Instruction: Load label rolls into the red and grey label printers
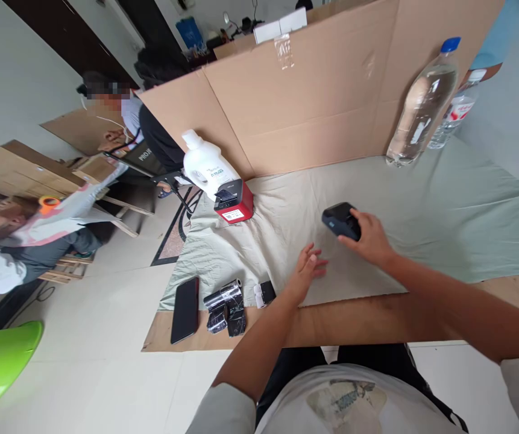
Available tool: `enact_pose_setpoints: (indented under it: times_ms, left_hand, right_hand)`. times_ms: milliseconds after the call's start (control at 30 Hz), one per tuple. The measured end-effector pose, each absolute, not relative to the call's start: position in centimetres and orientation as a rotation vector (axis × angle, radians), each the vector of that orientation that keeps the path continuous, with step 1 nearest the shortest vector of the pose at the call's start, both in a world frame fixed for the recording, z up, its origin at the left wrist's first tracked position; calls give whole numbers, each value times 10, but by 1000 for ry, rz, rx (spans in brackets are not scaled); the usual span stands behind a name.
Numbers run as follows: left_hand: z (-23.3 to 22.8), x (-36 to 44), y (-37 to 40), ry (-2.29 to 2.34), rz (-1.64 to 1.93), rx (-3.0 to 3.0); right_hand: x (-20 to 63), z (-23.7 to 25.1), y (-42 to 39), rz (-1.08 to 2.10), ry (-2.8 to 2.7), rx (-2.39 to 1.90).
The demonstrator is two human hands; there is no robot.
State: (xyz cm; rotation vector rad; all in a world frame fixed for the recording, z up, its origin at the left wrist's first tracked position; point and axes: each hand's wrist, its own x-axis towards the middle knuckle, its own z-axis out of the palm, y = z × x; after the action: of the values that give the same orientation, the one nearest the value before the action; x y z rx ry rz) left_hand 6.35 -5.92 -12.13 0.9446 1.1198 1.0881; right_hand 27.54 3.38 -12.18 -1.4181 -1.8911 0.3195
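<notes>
Nearest me, my left hand (308, 265) rests flat with fingers spread on the pale cloth (422, 217) over the bench (368, 313). My right hand (370, 238) has its grip closed on a small dark device (339, 220) mid-cloth. I judge the loose cloth could bunch and drag if I slide it.
</notes>
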Motion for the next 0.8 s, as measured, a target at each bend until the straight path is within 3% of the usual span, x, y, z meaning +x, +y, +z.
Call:
enact_pose_setpoints:
  times_ms: [200,533,800]
  left_hand:
    - [-126,76,-51,1028,1394,711]
    - [-159,56,-57,1011,1288,881]
    - [-160,49,-53,897,1225,849]
  right_hand:
    - [221,-122,-75,372,-2074,-1245]
    - [223,-136,-25,1042,-1776,-1100]
    - [221,-157,-32,1211,-1607,-1099]
